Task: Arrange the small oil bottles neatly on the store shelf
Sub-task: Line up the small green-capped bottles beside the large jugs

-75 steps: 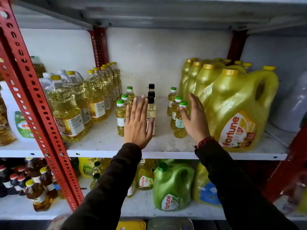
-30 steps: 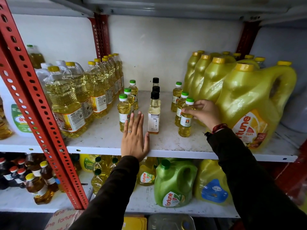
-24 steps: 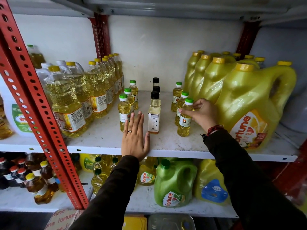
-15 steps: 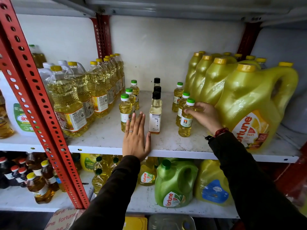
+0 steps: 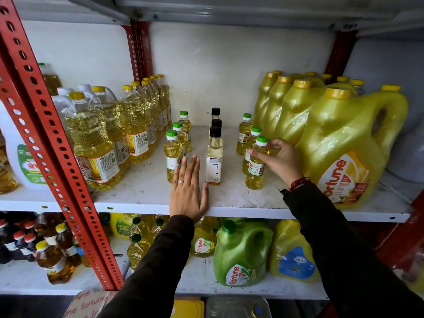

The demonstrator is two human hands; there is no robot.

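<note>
Small oil bottles stand in three front-to-back rows on the white shelf [image 5: 146,193]. The left row has green caps, with its front bottle [image 5: 172,154] nearest me. The middle row has black caps, led by a pale bottle [image 5: 214,161]. The right row has green caps. My right hand [image 5: 278,160] grips the upper part of that row's front bottle [image 5: 255,173]. My left hand [image 5: 188,193] lies flat and open on the shelf, between the left and middle rows, holding nothing.
Large clear oil bottles [image 5: 96,143] fill the shelf's left side behind a red perforated upright [image 5: 46,143]. Big yellow jugs [image 5: 344,143] crowd the right side. A lower shelf holds a green jug [image 5: 241,253] and more bottles.
My left hand has pulled back from the middle row and lies flat on the shelf. My right hand has closed on the front bottle of the right row and shifted it slightly.
</note>
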